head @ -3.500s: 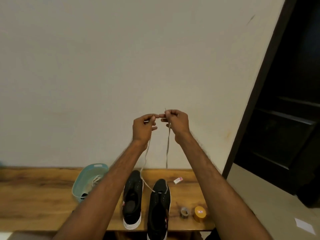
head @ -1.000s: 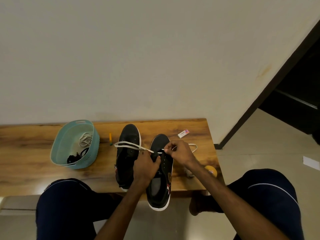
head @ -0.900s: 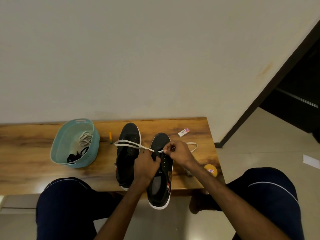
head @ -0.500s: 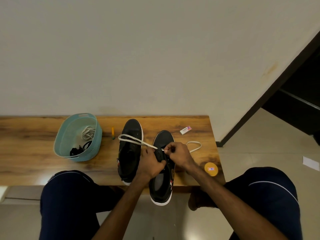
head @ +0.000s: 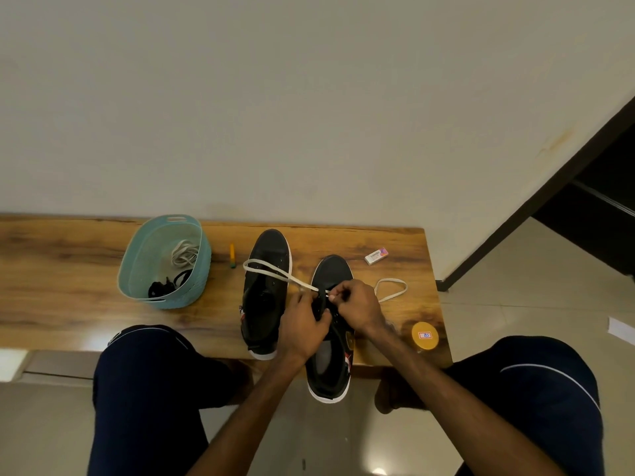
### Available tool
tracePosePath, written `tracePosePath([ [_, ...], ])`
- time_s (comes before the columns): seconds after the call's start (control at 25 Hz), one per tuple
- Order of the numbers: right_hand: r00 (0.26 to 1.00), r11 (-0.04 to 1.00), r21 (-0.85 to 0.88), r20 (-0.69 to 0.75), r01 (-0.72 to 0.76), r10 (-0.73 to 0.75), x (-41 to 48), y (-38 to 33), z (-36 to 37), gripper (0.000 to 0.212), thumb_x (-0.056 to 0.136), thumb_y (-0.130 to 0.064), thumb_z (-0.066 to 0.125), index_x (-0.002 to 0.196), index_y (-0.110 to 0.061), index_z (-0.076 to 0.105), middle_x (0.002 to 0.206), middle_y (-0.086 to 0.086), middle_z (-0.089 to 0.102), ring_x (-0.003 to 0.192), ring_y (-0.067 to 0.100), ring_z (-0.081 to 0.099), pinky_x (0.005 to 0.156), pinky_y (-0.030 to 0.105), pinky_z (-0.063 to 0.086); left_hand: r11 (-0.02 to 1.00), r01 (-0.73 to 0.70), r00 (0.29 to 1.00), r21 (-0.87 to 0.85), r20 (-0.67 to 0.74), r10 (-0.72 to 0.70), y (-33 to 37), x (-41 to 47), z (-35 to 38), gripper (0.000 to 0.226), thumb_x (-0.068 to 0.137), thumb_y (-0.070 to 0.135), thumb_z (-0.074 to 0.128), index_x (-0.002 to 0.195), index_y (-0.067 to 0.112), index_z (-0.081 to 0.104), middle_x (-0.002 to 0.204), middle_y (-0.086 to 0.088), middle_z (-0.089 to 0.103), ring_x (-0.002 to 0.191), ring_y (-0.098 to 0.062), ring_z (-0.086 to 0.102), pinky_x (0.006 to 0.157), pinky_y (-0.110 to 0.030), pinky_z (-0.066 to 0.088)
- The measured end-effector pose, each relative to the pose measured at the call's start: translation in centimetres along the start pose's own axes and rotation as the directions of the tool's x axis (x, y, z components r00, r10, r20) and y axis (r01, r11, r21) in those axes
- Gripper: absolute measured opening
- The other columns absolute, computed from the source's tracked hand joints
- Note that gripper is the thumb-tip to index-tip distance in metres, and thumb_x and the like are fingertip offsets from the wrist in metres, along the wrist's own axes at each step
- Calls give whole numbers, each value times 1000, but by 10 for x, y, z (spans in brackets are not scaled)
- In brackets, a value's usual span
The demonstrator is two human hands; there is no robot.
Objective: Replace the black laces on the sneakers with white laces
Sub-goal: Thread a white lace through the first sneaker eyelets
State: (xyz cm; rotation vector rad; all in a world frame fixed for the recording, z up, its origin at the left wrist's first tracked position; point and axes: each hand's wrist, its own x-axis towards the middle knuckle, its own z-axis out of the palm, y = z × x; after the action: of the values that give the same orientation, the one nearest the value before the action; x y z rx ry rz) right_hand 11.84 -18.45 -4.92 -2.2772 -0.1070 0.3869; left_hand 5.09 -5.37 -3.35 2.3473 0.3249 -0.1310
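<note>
At the front edge of a wooden bench (head: 68,290), between the seated person's knees, a black sneaker (head: 328,372) lies with its heel hanging over the side. Over the sneaker's middle, the left hand (head: 302,329) curls its fingers round the eyelet flap. Just right of it, the right hand (head: 357,304) pinches the tip of a white lace (head: 292,279) between thumb and forefinger, the other fingers folded in.

Slack runs out both ways from the sneaker. One loop drapes over the other sneaker (head: 264,297), which sits just to its left and shows no lace of its own. The other loop rests on the wood to its right.

The lace looks light, soft and limp, likely stiff only at its tip. It is probably best held close behind that tip, with the pliable flap steadied.

Near the sneaker's right side sits a round yellow tin (head: 425,335). Well to its left stands a teal basket (head: 201,273) holding a coiled spare white lace (head: 185,253) and black laces (head: 163,288). A small yellow crayon (head: 232,255) lies between the basket and the other sneaker. An eraser (head: 376,255) lies beyond the sneaker's toe, to the right, before a plain wall.
</note>
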Motion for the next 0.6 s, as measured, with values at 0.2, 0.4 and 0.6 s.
tracePosePath([
  [0.2, 1000, 1000, -27, -21, -10, 10, 1, 5, 6, 16, 84, -17, 70, 76, -31, 66, 87, -13, 60, 86, 10, 61, 81, 42, 54, 996, -13, 999, -92, -44, 9, -5, -5, 8, 39, 100, 46, 47, 127, 20, 58, 124, 4, 53, 103, -10, 59, 81, -23, 47],
  [0.4, 999, 996, -84, -43, -15, 12, 0, 6, 12, 11, 88, -16, 66, 83, -26, 70, 87, -16, 54, 84, 5, 53, 84, 42, 49, 993, -11, 991, -118, -133, -5, -15, -1, 18, 22, 96, 33, 60, 115, 24, 61, 115, 10, 54, 97, -7, 60, 78, -30, 55],
  [0.6, 999, 999, -35, -39, -19, 18, 2, 11, 19, 11, 90, -16, 66, 85, -23, 72, 86, -16, 51, 88, 8, 53, 87, 49, 47, 991, 6, 979, -133, -203, -33, -13, 3, 21, 12, 93, 29, 66, 103, 25, 62, 103, 12, 57, 87, -6, 60, 70, -28, 51],
])
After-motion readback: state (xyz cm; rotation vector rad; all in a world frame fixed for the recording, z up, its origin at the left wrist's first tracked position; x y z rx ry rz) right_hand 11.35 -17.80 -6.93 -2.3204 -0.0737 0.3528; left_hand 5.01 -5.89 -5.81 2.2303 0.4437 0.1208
